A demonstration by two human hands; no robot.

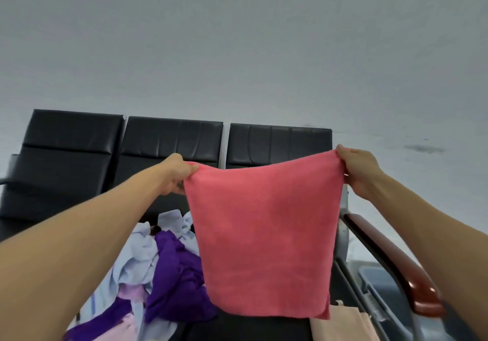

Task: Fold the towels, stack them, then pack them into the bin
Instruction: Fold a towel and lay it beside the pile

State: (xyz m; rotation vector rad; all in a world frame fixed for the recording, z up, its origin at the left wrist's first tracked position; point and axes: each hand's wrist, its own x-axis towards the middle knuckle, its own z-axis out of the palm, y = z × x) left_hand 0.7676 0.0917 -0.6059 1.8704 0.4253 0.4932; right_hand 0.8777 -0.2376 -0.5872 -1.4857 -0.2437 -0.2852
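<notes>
holding pink towel [261,235] up w/ left hand [175,174] & right hand [359,171] pinching top corners; loose pinch could drop it onto unfolded pile [158,261].

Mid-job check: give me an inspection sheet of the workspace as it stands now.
Surface: black seat, partly covered by cloth.
Job's things: coral towel held up spread above the seat; beige towel lying flat at the seat's right; grey bin beyond the armrest.
Clutter: pile of unfolded blue, purple and pink cloths on the seat's left.
Grippers: left hand and right hand each pinch a top corner of the coral towel.
Cables: nothing seen.
Surroundings: black seat backs, grey wall.
</notes>
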